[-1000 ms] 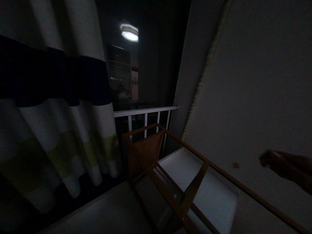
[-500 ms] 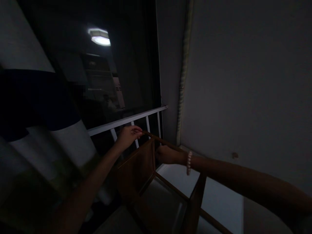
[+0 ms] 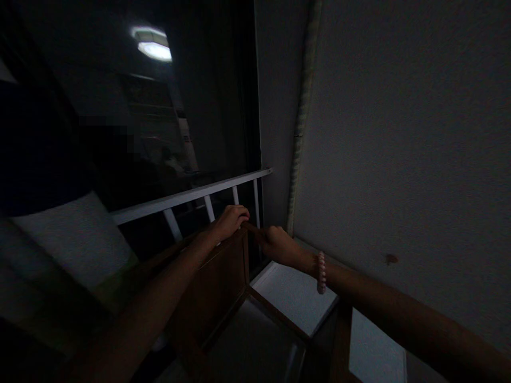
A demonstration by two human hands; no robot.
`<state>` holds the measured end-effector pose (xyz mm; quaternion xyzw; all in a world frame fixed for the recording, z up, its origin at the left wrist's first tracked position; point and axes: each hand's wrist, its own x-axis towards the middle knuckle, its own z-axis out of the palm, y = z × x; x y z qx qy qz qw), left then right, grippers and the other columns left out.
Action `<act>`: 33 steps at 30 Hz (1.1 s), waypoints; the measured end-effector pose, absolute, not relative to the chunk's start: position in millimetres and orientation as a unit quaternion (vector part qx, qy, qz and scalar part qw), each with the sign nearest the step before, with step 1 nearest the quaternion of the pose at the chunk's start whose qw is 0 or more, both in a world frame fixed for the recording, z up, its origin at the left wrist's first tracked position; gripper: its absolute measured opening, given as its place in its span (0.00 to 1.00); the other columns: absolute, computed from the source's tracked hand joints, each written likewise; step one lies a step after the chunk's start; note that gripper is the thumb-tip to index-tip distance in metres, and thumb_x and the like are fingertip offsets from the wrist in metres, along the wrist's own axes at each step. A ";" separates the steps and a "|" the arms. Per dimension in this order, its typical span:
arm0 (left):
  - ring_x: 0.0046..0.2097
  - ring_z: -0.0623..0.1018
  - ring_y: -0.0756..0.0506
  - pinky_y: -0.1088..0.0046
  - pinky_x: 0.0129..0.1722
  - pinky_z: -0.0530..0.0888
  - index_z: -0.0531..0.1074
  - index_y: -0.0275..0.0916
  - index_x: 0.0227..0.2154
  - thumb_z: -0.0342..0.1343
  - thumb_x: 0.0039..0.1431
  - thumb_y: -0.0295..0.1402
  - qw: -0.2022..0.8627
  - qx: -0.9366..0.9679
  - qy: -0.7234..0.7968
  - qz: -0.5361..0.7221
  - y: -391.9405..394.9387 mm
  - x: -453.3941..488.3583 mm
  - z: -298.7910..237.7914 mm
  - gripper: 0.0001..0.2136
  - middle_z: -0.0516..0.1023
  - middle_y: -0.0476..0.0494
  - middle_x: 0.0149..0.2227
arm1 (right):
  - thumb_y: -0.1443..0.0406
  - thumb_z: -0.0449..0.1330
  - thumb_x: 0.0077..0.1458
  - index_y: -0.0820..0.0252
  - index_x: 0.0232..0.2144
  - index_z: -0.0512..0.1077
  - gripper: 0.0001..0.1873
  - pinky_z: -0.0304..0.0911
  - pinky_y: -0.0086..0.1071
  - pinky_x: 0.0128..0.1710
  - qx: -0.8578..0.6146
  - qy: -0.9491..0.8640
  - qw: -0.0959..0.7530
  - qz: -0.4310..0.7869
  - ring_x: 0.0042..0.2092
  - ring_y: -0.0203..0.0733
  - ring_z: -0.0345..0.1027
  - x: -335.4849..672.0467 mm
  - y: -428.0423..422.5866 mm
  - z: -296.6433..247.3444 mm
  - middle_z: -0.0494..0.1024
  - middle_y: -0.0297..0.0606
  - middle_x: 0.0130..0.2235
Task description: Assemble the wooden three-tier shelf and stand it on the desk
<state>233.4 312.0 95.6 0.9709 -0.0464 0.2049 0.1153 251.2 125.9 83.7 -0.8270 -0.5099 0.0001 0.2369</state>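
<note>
In a dark room a wooden frame (image 3: 223,276), like a chair or small rack, stands in the corner below a window. My left hand (image 3: 231,219) is closed over the top rail at the frame's far corner. My right hand (image 3: 275,243), with a pale beaded bracelet (image 3: 321,272) on its wrist, grips the same rail just to the right of the corner. Both arms reach forward from the bottom of the view.
A white railing (image 3: 191,196) runs along the bottom of the dark window (image 3: 159,117), which reflects a ceiling lamp (image 3: 154,48). A striped curtain (image 3: 67,239) hangs at the left. A plain wall (image 3: 399,133) fills the right, with a white ledge (image 3: 295,292) below.
Both hands have moved along the frame's top rail and closed on it near the corner. The view has shifted slightly closer and the curtain has slid further left.
</note>
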 end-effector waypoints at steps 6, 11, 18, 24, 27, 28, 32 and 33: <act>0.33 0.71 0.50 0.74 0.35 0.66 0.70 0.34 0.25 0.48 0.52 0.23 0.106 0.974 -0.051 0.195 310.3 229.4 91.7 0.06 0.72 0.46 0.28 | 0.66 0.47 0.56 0.66 0.28 0.71 0.15 0.46 0.26 0.22 -0.833 -0.490 0.259 -0.009 0.26 0.33 0.64 257.1 125.4 86.9 0.73 0.41 0.26; 0.32 0.69 0.50 0.75 0.33 0.64 0.66 0.34 0.23 0.47 0.52 0.22 0.088 0.974 -0.068 0.196 313.8 227.9 89.0 0.07 0.68 0.46 0.28 | 0.67 0.48 0.55 0.66 0.28 0.71 0.13 0.46 0.25 0.23 -0.837 -0.473 0.276 -0.017 0.24 0.30 0.59 271.2 116.3 85.5 0.71 0.37 0.25; 0.31 0.66 0.50 0.75 0.30 0.62 0.63 0.35 0.22 0.43 0.53 0.22 0.057 0.976 -0.110 0.177 320.4 233.3 81.5 0.08 0.63 0.46 0.28 | 0.69 0.47 0.55 0.65 0.29 0.71 0.12 0.49 0.24 0.25 -0.840 -0.462 0.284 -0.014 0.28 0.32 0.63 279.9 111.3 76.3 0.73 0.39 0.28; 0.32 0.66 0.50 0.75 0.32 0.62 0.63 0.35 0.22 0.42 0.53 0.22 0.029 0.972 -0.157 0.171 322.0 235.2 84.8 0.09 0.64 0.47 0.28 | 0.69 0.48 0.54 0.63 0.32 0.71 0.11 0.51 0.25 0.26 -0.847 -0.455 0.273 -0.019 0.30 0.34 0.66 278.5 112.0 76.2 0.75 0.39 0.31; 0.31 0.67 0.51 0.76 0.32 0.63 0.65 0.34 0.22 0.43 0.52 0.21 0.067 0.974 -0.141 0.163 319.9 235.4 89.2 0.09 0.65 0.47 0.27 | 0.68 0.47 0.54 0.63 0.33 0.70 0.12 0.51 0.25 0.27 -0.850 -0.451 0.269 -0.028 0.30 0.35 0.66 280.4 112.8 74.3 0.75 0.39 0.31; 0.31 0.68 0.51 0.76 0.32 0.64 0.66 0.34 0.23 0.44 0.52 0.21 0.081 0.974 -0.134 0.161 318.8 235.1 90.5 0.08 0.66 0.47 0.28 | 0.68 0.47 0.55 0.63 0.33 0.70 0.12 0.51 0.26 0.26 -0.852 -0.451 0.266 -0.028 0.29 0.35 0.66 281.0 113.1 73.8 0.75 0.39 0.31; 0.33 0.69 0.52 0.77 0.34 0.66 0.68 0.33 0.24 0.46 0.52 0.20 0.101 0.974 -0.118 0.165 314.9 232.1 92.9 0.08 0.68 0.46 0.28 | 0.68 0.47 0.55 0.63 0.33 0.70 0.12 0.51 0.26 0.26 -0.854 -0.452 0.257 -0.028 0.30 0.35 0.66 281.3 113.3 72.3 0.75 0.39 0.32; 0.33 0.70 0.51 0.76 0.35 0.66 0.69 0.32 0.25 0.46 0.52 0.21 0.104 0.973 -0.114 0.168 314.4 231.1 92.6 0.07 0.69 0.46 0.29 | 0.68 0.47 0.55 0.62 0.34 0.70 0.12 0.51 0.26 0.27 -0.856 -0.451 0.251 -0.030 0.31 0.35 0.67 280.6 112.9 71.9 0.75 0.39 0.33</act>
